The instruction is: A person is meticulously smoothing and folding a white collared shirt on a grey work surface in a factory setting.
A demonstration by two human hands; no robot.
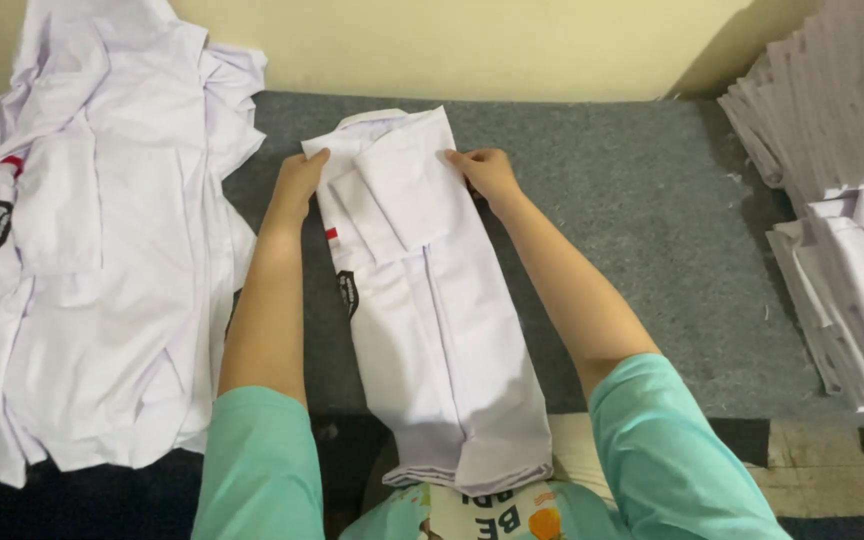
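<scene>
Two hands [297,185] [487,172] on one folded white shirt [432,320]

A grey felt-covered table [652,200] is carrying a folded white shirt [432,320] at its middle, loose white shirts [102,250] lying left, and stacked folded shirts [842,200] sitting right.

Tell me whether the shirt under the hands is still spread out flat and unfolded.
No, the white shirt lies folded into a narrow strip.

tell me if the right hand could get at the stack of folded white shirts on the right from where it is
Probably yes: the right hand rests on the narrow folded white shirt, and only bare grey felt tabletop lies between it and the stack of folded white shirts.
</scene>
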